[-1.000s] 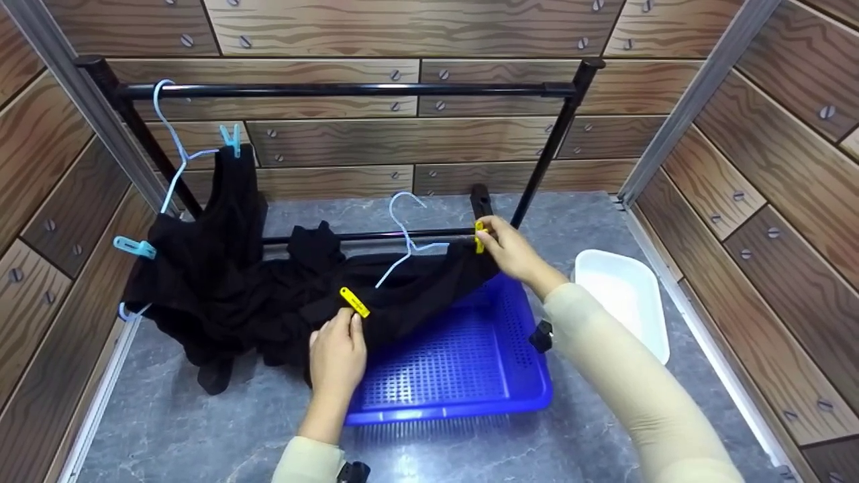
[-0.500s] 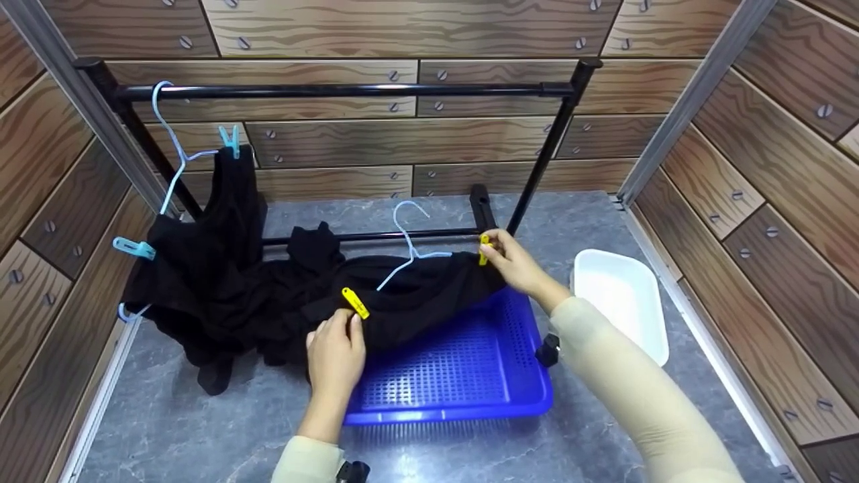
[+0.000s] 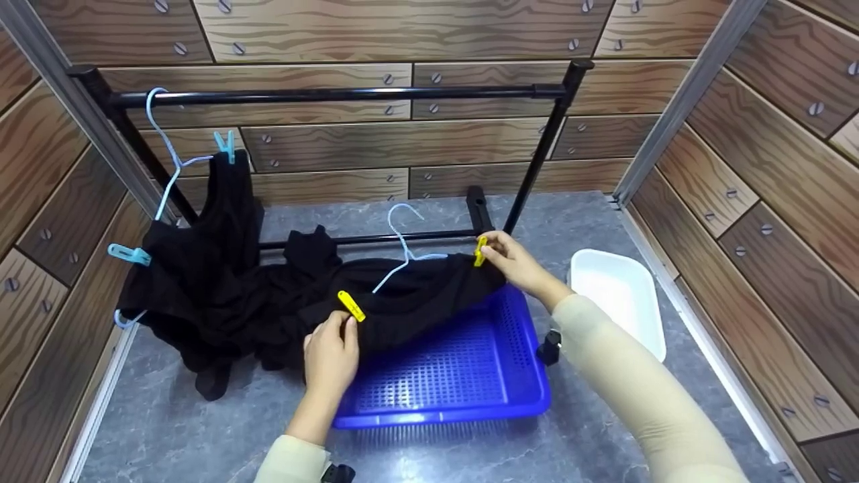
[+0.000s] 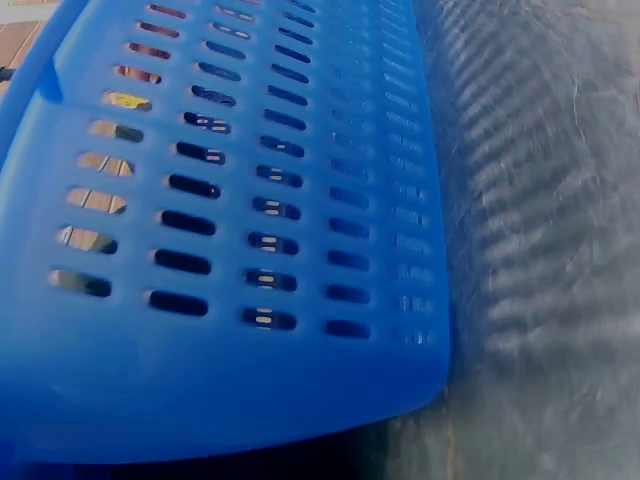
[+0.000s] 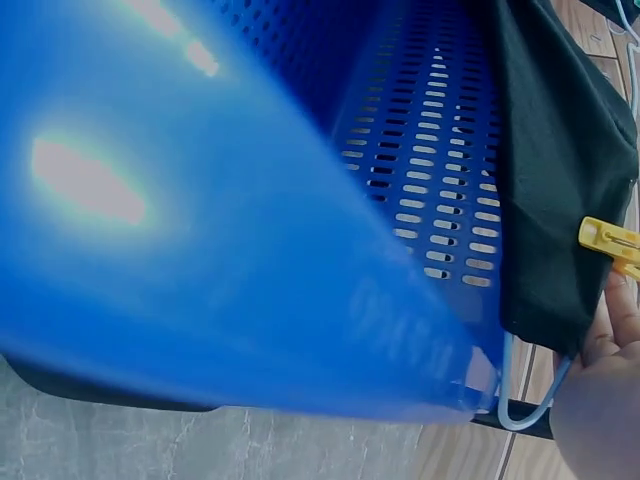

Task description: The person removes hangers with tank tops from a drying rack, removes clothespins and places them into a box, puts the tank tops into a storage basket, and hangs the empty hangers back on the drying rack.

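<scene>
A black garment [image 3: 429,295] lies stretched over a light-blue wire hanger [image 3: 407,251], above a blue plastic basket [image 3: 443,417]. My left hand [image 3: 331,352] grips the garment's near edge, right beside a yellow clothespin [image 3: 351,306] clipped there. At the other end my right hand [image 3: 520,263] pinches a second yellow clothespin [image 3: 480,251] on the garment's corner. In the right wrist view this clothespin [image 5: 610,240] sits by my fingertips, and the hanger's looped end [image 5: 520,412] sticks out past the cloth. The left wrist view shows only the basket's side [image 4: 230,370] and floor, with that hand hidden.
A black clothes rack [image 3: 335,96] stands behind. On its left hangs another black garment [image 3: 194,268] on a blue hanger [image 3: 176,161], with light-blue clothespins [image 3: 129,254]. A white plastic tub [image 3: 617,302] sits on the floor at right. Wood-patterned walls enclose the space.
My right hand has come down and slightly toward me with the clothespin and garment corner, and the hanger hook has lowered a little. My left hand has barely moved.
</scene>
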Demonstrator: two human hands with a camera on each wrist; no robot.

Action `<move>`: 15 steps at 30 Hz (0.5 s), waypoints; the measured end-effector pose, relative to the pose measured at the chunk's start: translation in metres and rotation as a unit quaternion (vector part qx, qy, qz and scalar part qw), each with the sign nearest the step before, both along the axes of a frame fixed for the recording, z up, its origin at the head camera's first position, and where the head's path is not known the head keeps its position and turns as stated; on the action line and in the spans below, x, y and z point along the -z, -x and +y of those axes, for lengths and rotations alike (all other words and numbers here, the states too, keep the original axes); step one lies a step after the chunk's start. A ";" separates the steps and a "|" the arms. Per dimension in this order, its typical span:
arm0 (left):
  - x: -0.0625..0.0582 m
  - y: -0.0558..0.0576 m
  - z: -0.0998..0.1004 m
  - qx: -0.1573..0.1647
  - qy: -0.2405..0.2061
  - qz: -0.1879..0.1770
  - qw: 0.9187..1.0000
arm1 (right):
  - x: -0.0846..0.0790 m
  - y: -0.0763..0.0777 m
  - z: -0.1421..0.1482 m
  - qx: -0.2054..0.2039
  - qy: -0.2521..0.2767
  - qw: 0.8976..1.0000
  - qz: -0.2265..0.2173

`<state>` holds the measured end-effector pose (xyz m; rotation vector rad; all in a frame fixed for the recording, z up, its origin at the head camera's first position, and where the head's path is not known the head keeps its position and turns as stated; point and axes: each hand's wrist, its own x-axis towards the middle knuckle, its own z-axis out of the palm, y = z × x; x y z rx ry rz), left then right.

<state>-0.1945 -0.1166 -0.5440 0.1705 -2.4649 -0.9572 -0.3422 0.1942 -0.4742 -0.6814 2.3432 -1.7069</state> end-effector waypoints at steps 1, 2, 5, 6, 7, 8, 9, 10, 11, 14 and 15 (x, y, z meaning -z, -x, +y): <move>-0.001 0.000 -0.001 0.002 -0.003 -0.003 1.000 | -0.001 -0.001 0.000 0.000 -0.002 1.000 0.001; -0.002 0.000 -0.002 0.003 -0.007 -0.007 1.000 | -0.001 -0.001 -0.001 0.001 -0.003 1.000 0.002; -0.005 0.002 -0.004 0.010 -0.024 -0.015 1.000 | -0.003 -0.001 -0.001 0.009 -0.010 1.000 0.004; -0.006 0.002 -0.005 0.013 -0.030 -0.017 0.999 | -0.003 -0.001 -0.001 0.011 -0.010 1.000 0.004; -0.007 0.003 -0.006 0.017 -0.034 -0.019 0.999 | -0.004 -0.001 -0.001 0.015 -0.010 1.000 0.002; -0.008 0.004 -0.007 0.023 -0.038 -0.020 0.999 | -0.004 -0.001 -0.001 0.017 -0.008 1.000 0.000; -0.008 0.005 -0.008 0.030 -0.040 -0.021 0.999 | -0.005 -0.001 -0.001 0.020 -0.006 1.000 -0.004; -0.008 0.006 -0.009 0.037 -0.040 -0.020 0.998 | -0.006 -0.001 -0.001 0.021 -0.002 1.000 -0.007; -0.008 0.007 -0.010 0.045 -0.038 -0.018 0.998 | -0.007 -0.001 0.000 0.023 -0.001 1.000 -0.009; -0.007 0.010 -0.013 0.065 -0.028 -0.008 0.997 | -0.009 -0.001 0.001 0.029 -0.006 1.000 -0.009; -0.006 0.011 -0.013 0.069 -0.025 -0.004 0.997 | -0.009 -0.002 0.001 0.030 -0.009 0.999 -0.010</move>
